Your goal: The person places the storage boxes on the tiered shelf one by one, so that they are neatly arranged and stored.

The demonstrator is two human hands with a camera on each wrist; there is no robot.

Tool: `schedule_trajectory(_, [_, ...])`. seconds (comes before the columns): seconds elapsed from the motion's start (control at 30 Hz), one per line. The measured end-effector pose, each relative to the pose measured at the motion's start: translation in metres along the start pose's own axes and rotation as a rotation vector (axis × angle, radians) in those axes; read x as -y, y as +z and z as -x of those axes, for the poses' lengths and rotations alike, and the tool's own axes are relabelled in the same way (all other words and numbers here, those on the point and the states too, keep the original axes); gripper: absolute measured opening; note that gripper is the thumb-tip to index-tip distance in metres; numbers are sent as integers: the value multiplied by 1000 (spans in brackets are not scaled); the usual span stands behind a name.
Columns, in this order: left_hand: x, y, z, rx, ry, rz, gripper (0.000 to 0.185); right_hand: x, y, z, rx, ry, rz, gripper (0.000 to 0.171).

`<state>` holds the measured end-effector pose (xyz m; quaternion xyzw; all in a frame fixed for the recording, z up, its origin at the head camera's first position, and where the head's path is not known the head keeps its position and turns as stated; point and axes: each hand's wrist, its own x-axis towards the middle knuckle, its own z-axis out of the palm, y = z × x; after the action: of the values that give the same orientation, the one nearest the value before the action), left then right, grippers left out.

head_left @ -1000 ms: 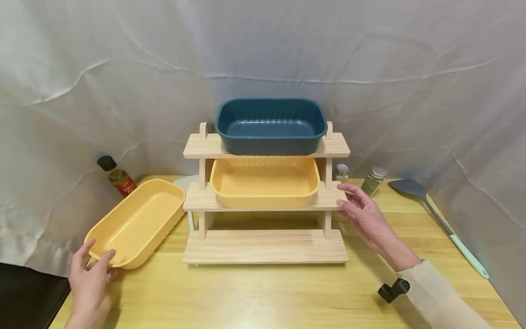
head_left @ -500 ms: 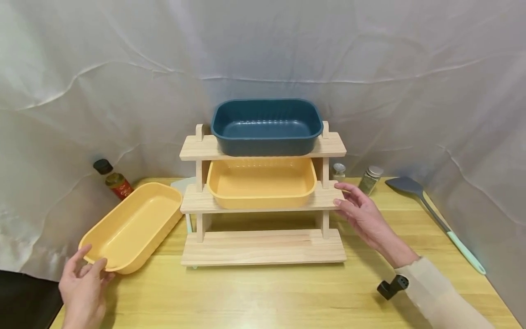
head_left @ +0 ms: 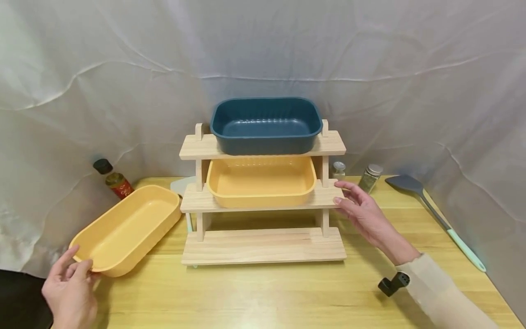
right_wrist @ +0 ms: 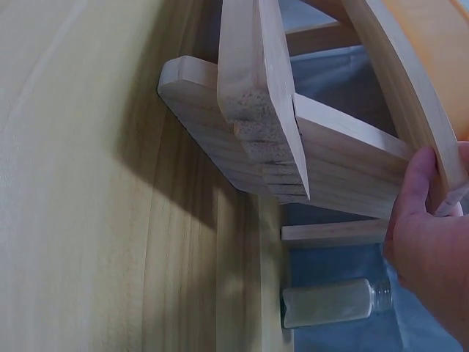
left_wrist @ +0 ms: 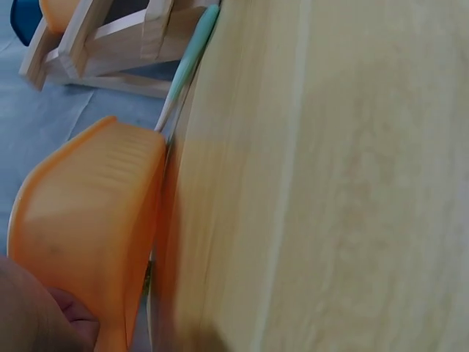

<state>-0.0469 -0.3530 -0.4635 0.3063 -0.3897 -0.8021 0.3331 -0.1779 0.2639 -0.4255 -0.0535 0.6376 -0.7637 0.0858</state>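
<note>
My left hand (head_left: 70, 288) pinches the near end of a yellow plastic bin (head_left: 127, 230), thumb on one side and fingers over the rim. That bin lies slanted at the left of the table; the left wrist view shows its outer side (left_wrist: 88, 213). My right hand (head_left: 367, 219) grips the right end of the middle shelf of a three-tier wooden rack (head_left: 263, 246). In the right wrist view the thumb (right_wrist: 416, 180) presses that shelf's edge. A dark blue bin (head_left: 267, 125) sits on the top shelf, and another yellow bin (head_left: 261, 183) on the middle one.
Behind the left bin leans a dark-capped bottle (head_left: 117, 180) with a red label. A pale utensil head (head_left: 182, 185) shows beside the rack's left side. Two glass jars (head_left: 370, 178) and a grey spatula (head_left: 423, 196) with a mint handle lie to the right. Grey cloth (head_left: 263, 45) hangs behind.
My left hand and the yellow bin it holds have shifted left and nearer to me. The right hand stays on the middle shelf's end; the view has shifted slightly.
</note>
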Motion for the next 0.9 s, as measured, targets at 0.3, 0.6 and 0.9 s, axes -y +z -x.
schedule_trajectory(0.3, [-9,-5,-2,-30,37,103,49,-1,-1,-1,5,-9,5,40])
schedule_trajectory(0.6, [-18,-4,-3,8,195,206,41,-1,-2,-1,9,-18,6,39])
schedule_trajectory(0.9, [-28,-5,-7,124,223,453,40,-1,-2,-1,14,-15,-13,39])
